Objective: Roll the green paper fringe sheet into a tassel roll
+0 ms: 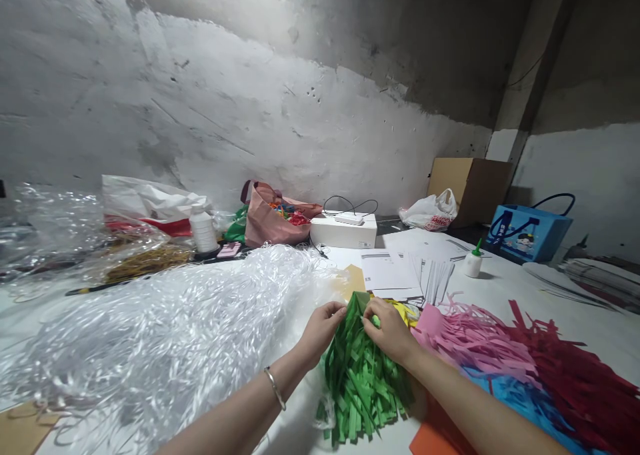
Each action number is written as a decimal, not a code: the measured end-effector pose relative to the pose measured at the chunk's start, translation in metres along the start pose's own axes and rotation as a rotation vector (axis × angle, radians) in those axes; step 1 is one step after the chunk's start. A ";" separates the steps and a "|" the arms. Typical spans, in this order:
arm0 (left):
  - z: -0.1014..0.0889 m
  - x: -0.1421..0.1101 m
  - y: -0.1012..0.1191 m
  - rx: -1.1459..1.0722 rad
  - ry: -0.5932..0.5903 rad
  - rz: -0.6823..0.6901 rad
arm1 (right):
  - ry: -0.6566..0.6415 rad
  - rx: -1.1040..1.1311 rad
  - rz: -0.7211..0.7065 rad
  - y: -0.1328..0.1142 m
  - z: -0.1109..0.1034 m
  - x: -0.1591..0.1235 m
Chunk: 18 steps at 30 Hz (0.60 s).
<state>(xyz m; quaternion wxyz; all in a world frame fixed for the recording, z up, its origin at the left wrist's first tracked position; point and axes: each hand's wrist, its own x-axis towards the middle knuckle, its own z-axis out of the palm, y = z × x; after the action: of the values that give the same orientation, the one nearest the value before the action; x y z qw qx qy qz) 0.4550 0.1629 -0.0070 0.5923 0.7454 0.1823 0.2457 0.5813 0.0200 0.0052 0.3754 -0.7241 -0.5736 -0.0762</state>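
A bunch of green fringed strips [367,388] lies on the white table in front of me, its uncut top part bunched upward and its cut ends spread towards me. My left hand [324,328], with a silver bangle at the wrist, pinches the top of this green fringe from the left. On the right side of the same top, my right hand [389,328] has its fingers curled in a pinch against the green material. Whether a smaller piece sits between those right fingertips is hidden. Some yellow fringe [403,310] shows just behind my right hand.
White shiny ribbon strands [165,335] heap over the left side. Pink fringe [473,338], dark red fringe [575,368] and blue fringe [520,398] lie at right, near an orange sheet [437,432]. Behind stand a glue bottle [473,262], printed papers [390,275] and a white box [345,232].
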 end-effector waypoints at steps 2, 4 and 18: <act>-0.001 -0.001 0.001 0.042 0.009 0.011 | 0.016 -0.014 -0.003 0.004 -0.001 -0.001; -0.001 -0.002 0.003 0.101 0.029 0.036 | 0.031 -0.033 -0.004 0.007 -0.002 -0.002; 0.002 0.009 0.018 0.672 0.135 0.204 | 0.113 -0.104 0.050 0.011 -0.010 -0.002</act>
<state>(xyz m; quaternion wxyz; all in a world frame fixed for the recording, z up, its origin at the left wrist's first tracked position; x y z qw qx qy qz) 0.4628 0.1621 0.0117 0.2731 0.8951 0.2162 0.2784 0.5934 0.0119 0.0066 0.3710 -0.7511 -0.5285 -0.1374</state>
